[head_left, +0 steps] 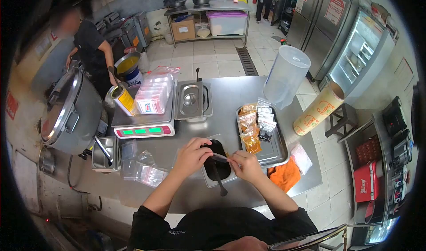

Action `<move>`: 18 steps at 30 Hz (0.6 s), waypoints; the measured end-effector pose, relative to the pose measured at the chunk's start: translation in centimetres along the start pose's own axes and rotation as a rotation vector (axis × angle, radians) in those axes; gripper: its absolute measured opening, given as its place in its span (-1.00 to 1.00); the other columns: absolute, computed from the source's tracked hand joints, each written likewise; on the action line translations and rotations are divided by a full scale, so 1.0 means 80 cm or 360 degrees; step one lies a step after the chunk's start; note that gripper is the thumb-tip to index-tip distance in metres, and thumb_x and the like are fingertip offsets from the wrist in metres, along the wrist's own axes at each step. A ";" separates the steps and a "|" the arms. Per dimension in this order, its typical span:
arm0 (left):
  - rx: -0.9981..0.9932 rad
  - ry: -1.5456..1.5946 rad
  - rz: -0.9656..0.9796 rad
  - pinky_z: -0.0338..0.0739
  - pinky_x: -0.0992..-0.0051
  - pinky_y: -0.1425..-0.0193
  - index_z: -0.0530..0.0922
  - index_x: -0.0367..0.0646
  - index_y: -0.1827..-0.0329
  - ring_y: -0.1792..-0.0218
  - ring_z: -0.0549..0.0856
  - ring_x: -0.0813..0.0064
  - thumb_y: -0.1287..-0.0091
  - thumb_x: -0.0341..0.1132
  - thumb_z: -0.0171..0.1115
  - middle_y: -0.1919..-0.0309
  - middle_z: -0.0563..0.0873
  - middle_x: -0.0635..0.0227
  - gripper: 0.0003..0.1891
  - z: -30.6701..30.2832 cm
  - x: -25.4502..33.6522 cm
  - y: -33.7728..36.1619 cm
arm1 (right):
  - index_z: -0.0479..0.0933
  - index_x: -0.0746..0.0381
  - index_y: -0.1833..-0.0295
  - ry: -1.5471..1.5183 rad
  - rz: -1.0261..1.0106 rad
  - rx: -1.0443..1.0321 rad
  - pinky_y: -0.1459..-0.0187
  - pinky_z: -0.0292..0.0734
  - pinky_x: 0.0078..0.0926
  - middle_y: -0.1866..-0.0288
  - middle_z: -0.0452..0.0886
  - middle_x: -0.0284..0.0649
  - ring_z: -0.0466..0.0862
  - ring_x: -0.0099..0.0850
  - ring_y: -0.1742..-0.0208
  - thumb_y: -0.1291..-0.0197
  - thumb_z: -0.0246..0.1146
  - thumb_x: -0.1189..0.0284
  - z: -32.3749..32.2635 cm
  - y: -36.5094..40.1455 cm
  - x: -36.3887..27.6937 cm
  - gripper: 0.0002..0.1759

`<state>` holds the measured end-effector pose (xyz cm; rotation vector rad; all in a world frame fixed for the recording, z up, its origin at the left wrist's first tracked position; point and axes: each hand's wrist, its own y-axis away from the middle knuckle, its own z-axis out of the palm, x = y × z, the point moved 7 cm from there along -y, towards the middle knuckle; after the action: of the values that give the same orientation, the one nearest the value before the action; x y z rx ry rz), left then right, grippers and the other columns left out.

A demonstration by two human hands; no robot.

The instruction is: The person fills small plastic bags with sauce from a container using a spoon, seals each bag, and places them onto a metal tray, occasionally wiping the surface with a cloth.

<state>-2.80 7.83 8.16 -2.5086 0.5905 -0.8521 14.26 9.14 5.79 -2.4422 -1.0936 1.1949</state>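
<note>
My left hand (193,157) and my right hand (246,165) pinch the two ends of a small plastic bag (218,157), seen nearly edge-on. They hold it above a rectangular metal container (213,143) with dark contents. A dark-handled spoon (222,190) leans out of that container toward me. To the right, a metal tray (278,151) holds filled small bags, some with orange-brown contents (251,137) and some with dark contents (266,125). Flat clear plastic bags (148,173) lie to the left of my left hand.
A scale (144,130) bears a stack of packaged bags (153,95) and a yellow can (124,101). Beside it sits a lidded metal container (190,99). An orange cloth (284,175) and a tall clear container (287,75) are at right. A co-worker (93,51) stands by a large pot (80,113).
</note>
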 end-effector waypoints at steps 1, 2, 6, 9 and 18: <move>-0.0005 0.0029 0.0008 0.54 0.40 0.15 0.66 -0.11 0.35 0.17 0.61 0.34 -0.05 -0.34 0.42 0.14 0.64 0.40 -0.86 0.000 0.002 -0.001 | 0.58 0.28 0.32 -0.0026 0.0036 0.0054 0.35 0.56 -0.34 0.38 0.61 -0.16 0.65 -0.17 0.39 -0.03 0.32 0.57 -0.002 0.001 0.001 -0.92; -0.0009 0.0058 0.0015 0.54 0.40 0.14 0.65 -0.11 0.36 0.16 0.61 0.34 -0.04 -0.34 0.42 0.15 0.63 0.41 -0.86 0.001 0.004 -0.001 | 0.58 0.28 0.32 -0.0053 0.0073 0.0107 0.33 0.56 -0.33 0.37 0.61 -0.16 0.65 -0.17 0.37 -0.02 0.32 0.58 -0.004 0.002 0.002 -0.92; -0.0045 0.0041 0.0040 0.55 0.39 0.15 0.64 -0.10 0.38 0.17 0.62 0.34 -0.02 -0.37 0.42 0.16 0.63 0.42 -0.87 0.001 0.019 -0.004 | 0.57 0.28 0.32 -0.0194 0.0048 0.0119 0.32 0.56 -0.34 0.37 0.61 -0.14 0.65 -0.15 0.35 -0.03 0.30 0.60 0.004 0.006 0.006 -0.92; -0.0048 0.0118 0.0039 0.55 0.39 0.18 0.63 -0.09 0.39 0.17 0.62 0.36 0.01 -0.40 0.41 0.17 0.62 0.42 -0.86 -0.001 0.023 -0.006 | 0.57 0.29 0.32 -0.0289 0.0069 0.0173 0.30 0.56 -0.37 0.35 0.62 -0.14 0.66 -0.16 0.32 -0.02 0.30 0.62 0.003 0.005 0.004 -0.92; -0.0020 0.0207 -0.0012 0.55 0.43 0.21 0.63 -0.08 0.40 0.21 0.60 0.37 0.04 -0.40 0.41 0.17 0.61 0.44 -0.86 0.003 0.024 0.003 | 0.56 0.32 0.31 -0.0489 0.0141 0.0161 0.28 0.57 -0.40 0.31 0.63 -0.13 0.67 -0.21 0.30 -0.02 0.29 0.65 0.011 0.005 -0.006 -0.91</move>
<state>-1.36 6.74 8.76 -2.4821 0.6304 -1.0232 13.61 8.40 5.30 -2.3039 -0.9775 1.6536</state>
